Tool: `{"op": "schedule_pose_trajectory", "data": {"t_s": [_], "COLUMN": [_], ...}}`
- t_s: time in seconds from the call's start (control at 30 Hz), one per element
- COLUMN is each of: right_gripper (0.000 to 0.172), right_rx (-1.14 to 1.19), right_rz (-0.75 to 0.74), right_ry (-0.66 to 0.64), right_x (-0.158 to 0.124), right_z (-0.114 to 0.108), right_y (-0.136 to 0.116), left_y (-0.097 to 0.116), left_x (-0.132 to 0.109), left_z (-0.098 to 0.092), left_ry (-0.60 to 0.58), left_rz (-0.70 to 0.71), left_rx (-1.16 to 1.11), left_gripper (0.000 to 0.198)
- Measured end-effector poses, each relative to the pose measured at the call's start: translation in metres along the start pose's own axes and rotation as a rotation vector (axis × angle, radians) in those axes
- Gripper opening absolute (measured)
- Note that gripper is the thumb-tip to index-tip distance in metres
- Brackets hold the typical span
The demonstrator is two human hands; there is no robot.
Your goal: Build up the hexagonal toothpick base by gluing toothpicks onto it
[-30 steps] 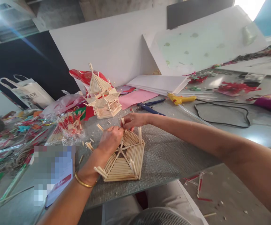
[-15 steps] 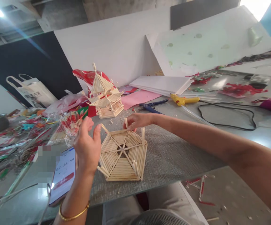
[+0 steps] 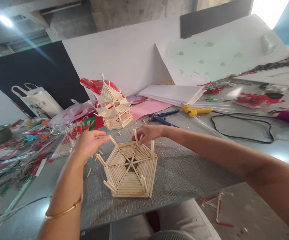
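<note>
- One hexagonal stick frame (image 3: 130, 173) lies flat on our counter (image 3: 184, 166);
- our left hand (image 3: 90, 143) hovers open and empty beside it; our right hand (image 3: 148, 133) pinches its far post (image 3: 135, 134);
- we judge it light, brittle at joints; better held by the rim.

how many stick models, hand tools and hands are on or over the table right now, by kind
stick models: 2 (hexagonal frame, pagoda)
hand tools: 2 (yellow glue gun, blue-handled tool)
hands: 2 (left hand, right hand)
total: 6
</note>
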State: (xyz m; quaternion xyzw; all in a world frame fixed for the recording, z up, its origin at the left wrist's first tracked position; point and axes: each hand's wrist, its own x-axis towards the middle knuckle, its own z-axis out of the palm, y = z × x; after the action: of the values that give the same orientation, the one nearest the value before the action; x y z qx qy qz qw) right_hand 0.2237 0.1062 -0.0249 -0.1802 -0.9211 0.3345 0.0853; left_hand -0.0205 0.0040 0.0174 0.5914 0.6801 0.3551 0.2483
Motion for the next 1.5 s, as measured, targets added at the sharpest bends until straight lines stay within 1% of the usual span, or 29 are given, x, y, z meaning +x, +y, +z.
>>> {"op": "schedule_pose_trajectory", "data": {"t_s": [0.1, 0.17, 0.33, 0.6, 0.97, 1.27, 1.5], "right_gripper": [0.032, 0.033, 0.035, 0.037, 0.036, 0.035, 0.035], "right_rx": [-0.005, -0.003, -0.001, 0.005, 0.024, 0.061, 0.085], "right_rz": [0.006, 0.018, 0.041, 0.045, 0.053, -0.048, -0.044], "right_ry": [-0.006, -0.002, 0.009, 0.018, 0.034, 0.051, 0.067], "right_x": [0.001, 0.001, 0.002, 0.003, 0.005, 0.009, 0.010], "right_z": [0.001, 0.002, 0.003, 0.005, 0.008, 0.014, 0.014], "right_y": [0.001, 0.001, 0.003, 0.004, 0.005, 0.012, 0.014], "left_y": [0.006, 0.006, -0.001, -0.007, -0.013, -0.011, -0.006], "left_x": [0.004, 0.008, 0.017, 0.021, 0.026, 0.024, 0.021], "left_z": [0.001, 0.003, 0.006, 0.007, 0.007, 0.010, 0.012], "left_ry": [-0.083, -0.099, -0.098, -0.096, -0.094, -0.080, -0.068], "left_rz": [-0.003, -0.002, 0.002, 0.032, 0.037, 0.043, 0.038], "left_rx": [-0.083, -0.128, -0.170, -0.116, -0.065, -0.085, -0.099], "left_gripper": [0.041, 0.037, 0.030, 0.027, 0.029, 0.029, 0.027]}}
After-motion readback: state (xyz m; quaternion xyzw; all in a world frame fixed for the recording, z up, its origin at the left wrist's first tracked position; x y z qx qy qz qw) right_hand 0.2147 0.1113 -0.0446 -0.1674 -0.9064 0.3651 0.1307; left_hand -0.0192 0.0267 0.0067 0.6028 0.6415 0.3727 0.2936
